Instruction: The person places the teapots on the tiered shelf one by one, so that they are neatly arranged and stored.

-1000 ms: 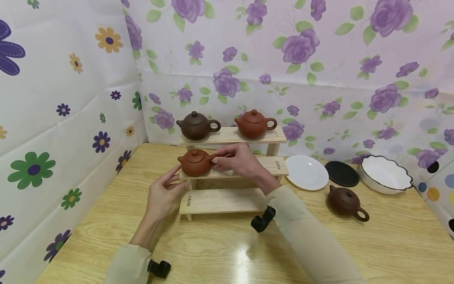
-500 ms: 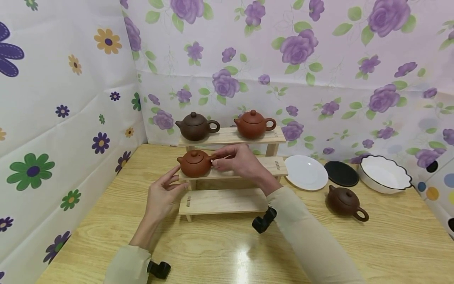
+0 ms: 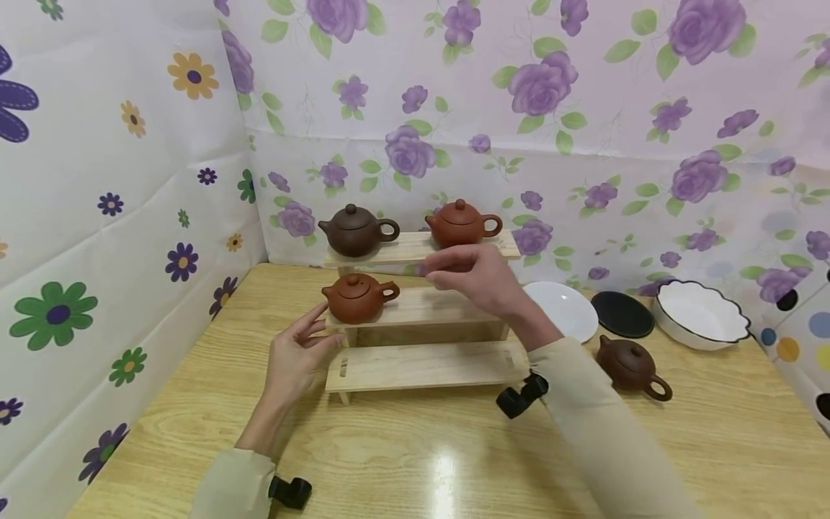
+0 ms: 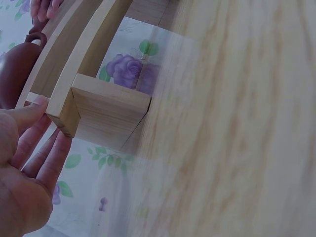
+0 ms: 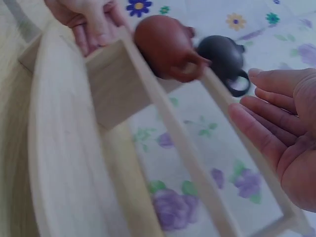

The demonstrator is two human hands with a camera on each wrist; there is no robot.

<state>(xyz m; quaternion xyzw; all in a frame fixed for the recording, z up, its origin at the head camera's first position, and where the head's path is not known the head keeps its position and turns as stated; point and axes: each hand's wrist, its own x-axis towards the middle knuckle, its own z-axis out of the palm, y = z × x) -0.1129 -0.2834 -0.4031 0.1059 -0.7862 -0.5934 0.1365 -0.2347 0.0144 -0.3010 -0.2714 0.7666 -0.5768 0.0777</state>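
A reddish-brown clay teapot (image 3: 355, 298) sits at the left end of the middle step of a three-tier wooden stand (image 3: 428, 364), spout left and handle right. My left hand (image 3: 298, 358) holds that step's left end between thumb and fingers, just below the spout; the left wrist view shows the fingertips at the board's corner (image 4: 64, 121). To the right of the teapot, my right hand (image 3: 476, 280) hovers over the middle step with nothing in it, its fingers extended and apart from the handle. The right wrist view shows a gap between this hand (image 5: 284, 116) and the teapot (image 5: 165, 47).
On the top step stand a dark brown teapot (image 3: 353, 232) and a red teapot (image 3: 459, 225). Right of the stand lie a white plate (image 3: 564, 306), a black round plate (image 3: 622, 314), a scalloped white dish (image 3: 703, 313) and another dark teapot (image 3: 629, 364). Floral cloth (image 3: 415, 86) hangs behind.
My right hand has let go of the reddish-brown teapot's handle and moved right and slightly up. The teapot stays on the middle step. My left hand has kept its place.
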